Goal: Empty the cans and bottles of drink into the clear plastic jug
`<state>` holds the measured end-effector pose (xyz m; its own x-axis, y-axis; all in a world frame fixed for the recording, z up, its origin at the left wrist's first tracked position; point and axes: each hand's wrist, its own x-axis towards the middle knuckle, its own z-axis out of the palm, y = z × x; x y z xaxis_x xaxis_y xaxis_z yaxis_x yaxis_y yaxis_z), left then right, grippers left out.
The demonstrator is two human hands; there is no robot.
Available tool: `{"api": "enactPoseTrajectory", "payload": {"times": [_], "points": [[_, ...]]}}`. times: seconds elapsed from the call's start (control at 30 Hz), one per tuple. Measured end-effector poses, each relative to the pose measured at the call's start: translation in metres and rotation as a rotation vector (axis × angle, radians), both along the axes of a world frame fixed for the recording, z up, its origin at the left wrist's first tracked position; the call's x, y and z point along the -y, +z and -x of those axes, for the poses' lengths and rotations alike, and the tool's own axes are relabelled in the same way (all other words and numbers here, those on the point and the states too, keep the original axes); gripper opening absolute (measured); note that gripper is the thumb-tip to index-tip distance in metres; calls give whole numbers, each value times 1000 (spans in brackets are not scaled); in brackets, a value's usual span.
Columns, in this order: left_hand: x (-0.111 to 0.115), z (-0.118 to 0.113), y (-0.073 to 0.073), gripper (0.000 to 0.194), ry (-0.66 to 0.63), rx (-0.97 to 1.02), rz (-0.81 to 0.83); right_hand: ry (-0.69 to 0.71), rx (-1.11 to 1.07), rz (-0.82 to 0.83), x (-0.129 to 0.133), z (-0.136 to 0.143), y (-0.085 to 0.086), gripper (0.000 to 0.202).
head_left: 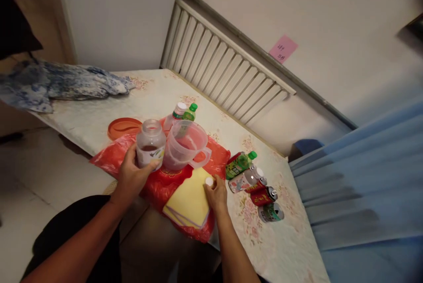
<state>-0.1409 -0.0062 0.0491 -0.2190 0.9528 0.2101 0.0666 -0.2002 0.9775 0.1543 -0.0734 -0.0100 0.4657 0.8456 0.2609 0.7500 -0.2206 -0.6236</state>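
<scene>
My left hand [134,175] is wrapped round a clear glass jar [151,142], upright and uncapped, with dark liquid inside. Between the fingers of my right hand [217,192] is a small white cap [209,181]. Right of the jar stands a translucent plastic measuring jug [185,146], its handle toward my right hand. Below the jug lie folded yellow cloths [188,197], close under my right hand. Jug and cloths rest on a red plastic bag [155,190]. Behind the jug are a white-capped bottle [175,115] and a green-capped bottle [190,113], both partly hidden.
An orange lid [124,128] lies left of the jar. To the right, a green bottle [239,164] and several drink cans [264,196] line the flowered tablecloth [251,239]. Bundled blue-and-white fabric [86,81] covers the far left. A radiator [218,54] and blue curtain [357,186] border the table.
</scene>
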Motion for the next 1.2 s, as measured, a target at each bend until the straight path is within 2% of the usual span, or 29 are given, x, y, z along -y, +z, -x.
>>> {"api": "enactPoseTrajectory", "payload": {"times": [0.13,0.23,0.33,0.43,0.5,0.57,0.63,0.73,0.83,0.97,1.1,1.2], "points": [[41,-13,4,74,-221,161,85,-16,-55,-19,-2,8,8,30],[66,-30,2,82,-417,237,171,-35,-131,-52,3,8,13,27],[85,-47,1,85,-532,308,236,-21,-218,-86,17,5,23,25],[100,-61,4,83,-646,349,256,60,-332,-124,36,4,44,27],[108,-69,7,83,-706,338,241,160,-506,-182,50,5,66,29],[114,-75,9,82,-728,283,208,263,-700,-249,64,6,93,32],[120,-81,8,81,-737,198,181,323,-767,-293,77,8,121,36],[127,-89,5,78,-764,86,164,439,-713,-334,96,9,158,39],[133,-96,6,76,-785,35,151,561,-546,-326,111,9,182,36],[140,-99,19,71,-783,-47,136,624,-345,-304,122,6,192,31],[143,-98,33,68,-751,-156,120,618,-293,-268,126,5,193,31],[145,-97,35,69,-744,-176,117,614,-251,-245,128,6,195,30]]}}
